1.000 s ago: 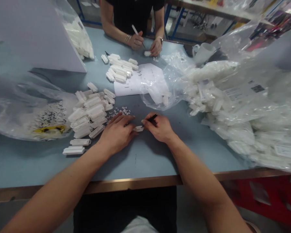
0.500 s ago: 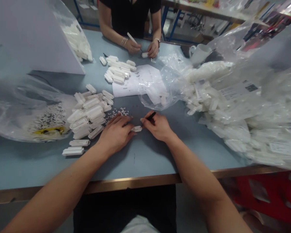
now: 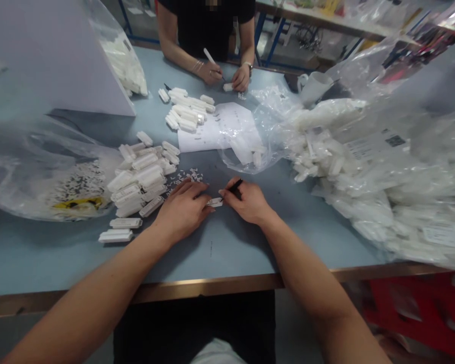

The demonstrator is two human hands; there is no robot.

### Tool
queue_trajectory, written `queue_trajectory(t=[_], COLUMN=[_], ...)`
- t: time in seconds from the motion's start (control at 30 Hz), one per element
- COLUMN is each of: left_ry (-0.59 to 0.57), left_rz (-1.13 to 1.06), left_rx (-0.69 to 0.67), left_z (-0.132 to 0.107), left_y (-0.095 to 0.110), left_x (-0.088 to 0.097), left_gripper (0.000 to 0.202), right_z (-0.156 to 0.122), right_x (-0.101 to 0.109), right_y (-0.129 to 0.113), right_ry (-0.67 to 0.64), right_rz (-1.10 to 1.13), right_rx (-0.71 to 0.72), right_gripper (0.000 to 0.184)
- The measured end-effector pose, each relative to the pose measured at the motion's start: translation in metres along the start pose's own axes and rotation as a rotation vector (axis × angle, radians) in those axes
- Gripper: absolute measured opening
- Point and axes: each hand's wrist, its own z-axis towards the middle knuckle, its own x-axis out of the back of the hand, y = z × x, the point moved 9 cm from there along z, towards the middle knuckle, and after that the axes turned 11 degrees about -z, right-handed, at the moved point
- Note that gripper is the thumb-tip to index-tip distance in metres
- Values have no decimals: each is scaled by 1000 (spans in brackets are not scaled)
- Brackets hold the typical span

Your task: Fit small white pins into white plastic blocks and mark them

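My left hand (image 3: pixel 185 207) is closed on one end of a small white plastic housing (image 3: pixel 215 202), holding it low over the table. Its fingers hide much of the piece. Pinched in my right hand (image 3: pixel 246 199) is a slim black tweezers-like tool (image 3: pixel 235 188), its tip at the housing's right end. Just beyond my left fingers lie tiny white parts (image 3: pixel 191 175), scattered loose. A heap of similar white housings (image 3: pixel 146 174) rises to the left of that hand, with two more housings (image 3: pixel 125 222) lying in front of it.
Across the table (image 3: pixel 242 253), a co-worker's hands (image 3: pixel 227 78) hold a white pen-like tool and a white piece. More housings (image 3: pixel 187 111) lie by a printed sheet (image 3: pixel 199 139). Clear bags of white parts (image 3: pixel 364 177) crowd the right; another bag (image 3: pixel 60 197) lies left. A mug (image 3: pixel 314 86) stands behind.
My right hand has shifted slightly, and the black tool now stands at a different tilt with its tip on the housing. My left hand keeps its hold. The view has moved a little.
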Motion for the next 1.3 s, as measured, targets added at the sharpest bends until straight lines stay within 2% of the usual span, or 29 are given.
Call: queue_trajectory(t=[0.3, 0.57, 1.0, 1.3], left_ry=[27, 11, 20, 6], left_rz=[-6, 0, -25, -55], left_rx=[-12, -2, -2, 19], left_z=[0, 0, 0, 1], left_y=[0, -1, 1, 1], left_x=[1, 0, 2, 1], left_gripper=[23, 22, 21, 21], right_z=[-2, -1, -2, -3], right_x=[-8, 0, -3, -9], right_y=[-13, 4, -1, -14], right_ry=[-63, -8, -24, -74], right_rz=[-154, 97, 27, -138], right_rx=[169, -27, 25, 150], right_gripper=[21, 23, 23, 23])
